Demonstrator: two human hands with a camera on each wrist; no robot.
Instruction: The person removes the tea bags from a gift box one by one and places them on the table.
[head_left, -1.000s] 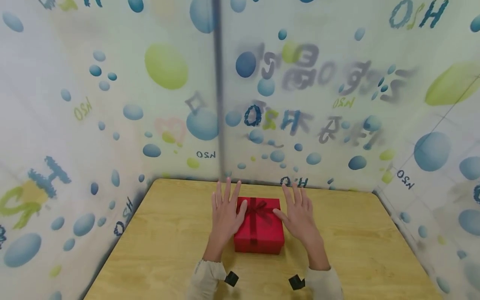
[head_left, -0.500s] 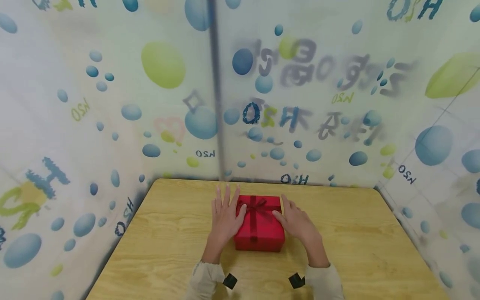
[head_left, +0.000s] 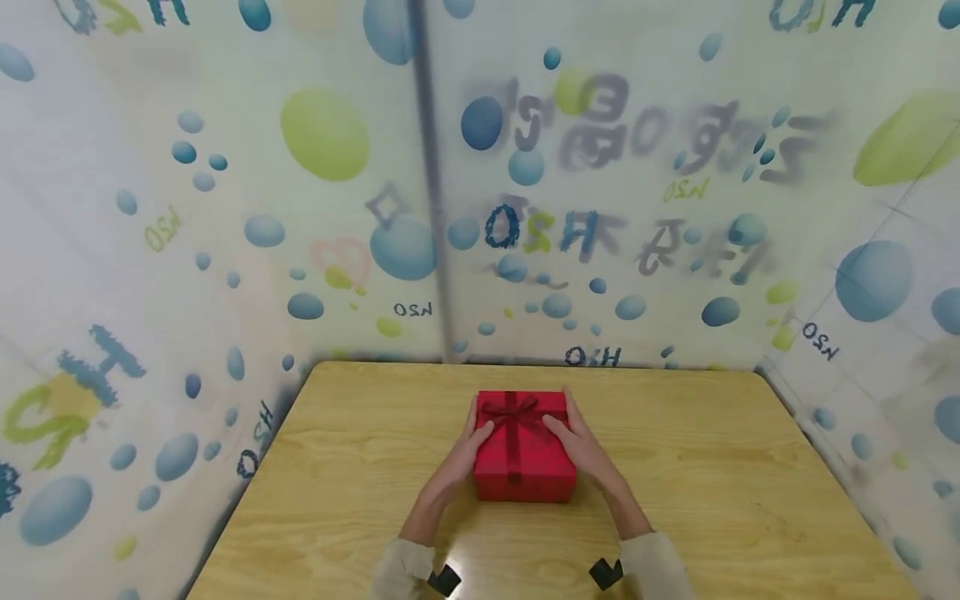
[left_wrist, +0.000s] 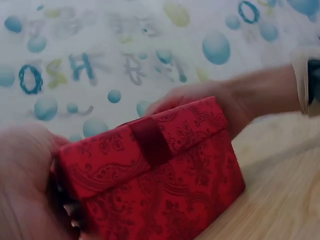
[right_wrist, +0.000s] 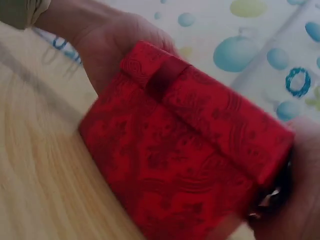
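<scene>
A red box [head_left: 523, 454] with a dark red ribbon and bow on its lid stands on the wooden table. The left hand [head_left: 463, 454] grips its left side, thumb over the lid's edge; the right hand [head_left: 587, 446] grips the right side the same way. In the left wrist view the patterned box [left_wrist: 165, 185] shows its front, with the left hand [left_wrist: 27, 185] at its left edge. The right wrist view has the box [right_wrist: 175, 145] tilted in the picture, with the right hand [right_wrist: 292, 190] at its edge. Most fingers are hidden behind the sides.
The wooden table [head_left: 337, 467] meets walls covered with a sheet [head_left: 330, 225] printed with blue and green drops and letters. Light sleeves [head_left: 656, 567] and small black pieces [head_left: 606, 573] near both wrists show at the front edge of the head view.
Both hands, earlier spread above and beside the box, have closed in on its sides, the right one first, and now grip it. The box shows little movement.
</scene>
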